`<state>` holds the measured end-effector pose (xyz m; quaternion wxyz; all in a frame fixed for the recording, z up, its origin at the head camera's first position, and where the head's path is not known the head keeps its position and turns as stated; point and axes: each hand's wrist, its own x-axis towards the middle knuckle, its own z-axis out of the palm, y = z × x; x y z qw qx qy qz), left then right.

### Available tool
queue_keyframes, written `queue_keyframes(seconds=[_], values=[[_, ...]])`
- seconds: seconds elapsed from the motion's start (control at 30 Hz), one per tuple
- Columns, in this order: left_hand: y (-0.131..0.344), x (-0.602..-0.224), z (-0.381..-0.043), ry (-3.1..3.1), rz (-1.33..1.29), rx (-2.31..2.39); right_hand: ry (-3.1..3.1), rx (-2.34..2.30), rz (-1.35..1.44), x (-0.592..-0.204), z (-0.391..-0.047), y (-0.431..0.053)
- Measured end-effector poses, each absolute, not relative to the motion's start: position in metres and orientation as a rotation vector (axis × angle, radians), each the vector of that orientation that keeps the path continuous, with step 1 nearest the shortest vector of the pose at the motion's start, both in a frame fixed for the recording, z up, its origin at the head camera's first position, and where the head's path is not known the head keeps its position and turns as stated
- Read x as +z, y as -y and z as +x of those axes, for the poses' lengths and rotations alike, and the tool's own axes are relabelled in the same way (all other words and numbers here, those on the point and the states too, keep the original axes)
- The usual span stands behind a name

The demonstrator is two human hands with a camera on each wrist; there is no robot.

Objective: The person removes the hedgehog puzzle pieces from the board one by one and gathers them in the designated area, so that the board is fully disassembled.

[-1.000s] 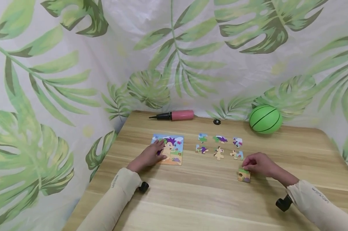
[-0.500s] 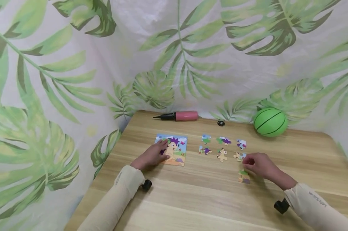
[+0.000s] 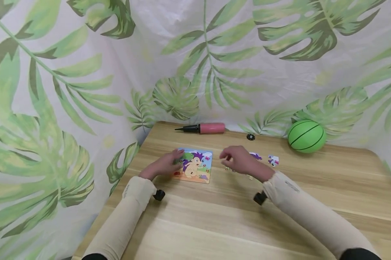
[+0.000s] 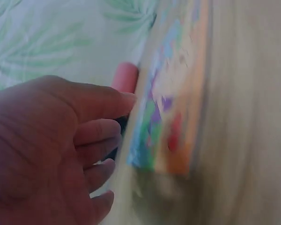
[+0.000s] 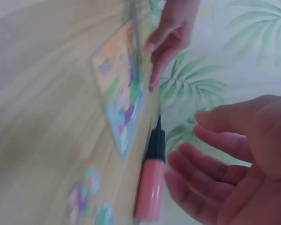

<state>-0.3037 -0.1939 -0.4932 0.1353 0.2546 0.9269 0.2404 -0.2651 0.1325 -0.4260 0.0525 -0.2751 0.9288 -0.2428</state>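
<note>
A flat picture puzzle [image 3: 197, 166] showing a purple-haired hedgehog lies on the table. My left hand [image 3: 163, 164] is at its left edge, fingers loosely bent; in the left wrist view nothing sits between thumb and fingers. To the right of the puzzle, my right hand [image 3: 241, 159] hovers over loose jigsaw pieces. Its fingers are loosely curled and hold nothing in the right wrist view. A purple piece [image 3: 255, 155] and a blue-and-white piece [image 3: 273, 160] show past the hand. Other pieces are partly or wholly hidden by the right hand and sleeve.
A pink hand pump [image 3: 211, 128] with a black nozzle lies at the back of the wooden table [image 3: 182, 224]. To its right are a small black disc [image 3: 250, 137] and a green ball [image 3: 307, 136]. A leaf-patterned curtain [image 3: 228, 72] hangs behind.
My right hand has left the lower-right pieces and swung left and away from me, over the pieces nearest the puzzle. My left hand has slid slightly left, uncovering more of the picture.
</note>
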Motion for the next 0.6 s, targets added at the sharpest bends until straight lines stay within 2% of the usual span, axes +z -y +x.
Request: queue_keyframes(seconds=[0.13,0.27,0.43,0.6], values=[[0.209,-0.505,-0.3,-2.655,0.794,0.696,-2.721,-0.59,-0.838,-0.428,-0.286,-0.093],[0.213,-0.512,-0.298,-2.622,0.799,0.73,-2.681,-0.468,-0.953,-0.445,-0.299,-0.06],[0.213,-0.516,-0.296,-2.617,0.75,0.797,-2.628,-0.419,-1.084,-0.466,-0.303,-0.031],[0.21,-0.515,-0.298,-2.63,0.756,0.783,-2.617,-0.44,-1.07,-0.473,-0.302,-0.018]])
